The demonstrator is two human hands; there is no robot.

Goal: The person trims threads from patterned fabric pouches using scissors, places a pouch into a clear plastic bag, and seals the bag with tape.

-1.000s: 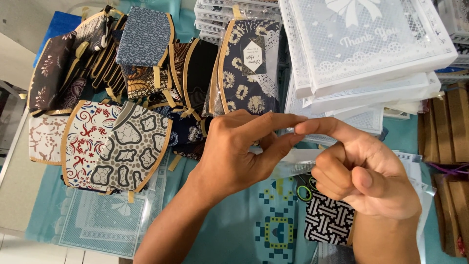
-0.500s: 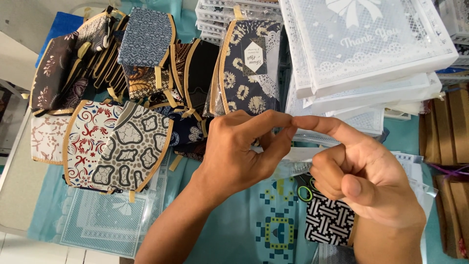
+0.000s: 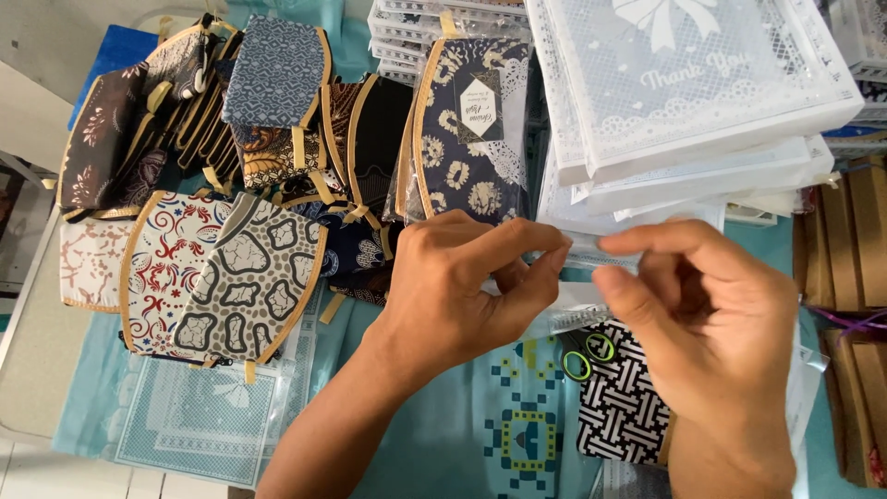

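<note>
My left hand [image 3: 467, 286] and my right hand [image 3: 707, 323] meet in the middle of the view, fingertips pinching the top edge of a clear plastic sleeve [image 3: 580, 310] with a white lace print. Inside the sleeve sits a black-and-white patterned cloth mask [image 3: 621, 407]. A small green-handled pair of scissors [image 3: 584, 356] lies just below my fingers. A navy floral mask packed in a sleeve with a card [image 3: 473, 139] stands behind my left hand.
Several patterned cloth masks [image 3: 249, 277] fan out at the left on a teal cloth [image 3: 416, 453]. A stack of white lace-print sleeves [image 3: 702, 102] fills the top right. Empty sleeves [image 3: 194, 425] lie at the lower left. Brown cardboard pieces [image 3: 855, 249] sit at the right edge.
My right hand has lifted and spread its fingers a little, with the index fingertip shifting away from the left fingertips. The left hand stays pinched on the sleeve's edge.
</note>
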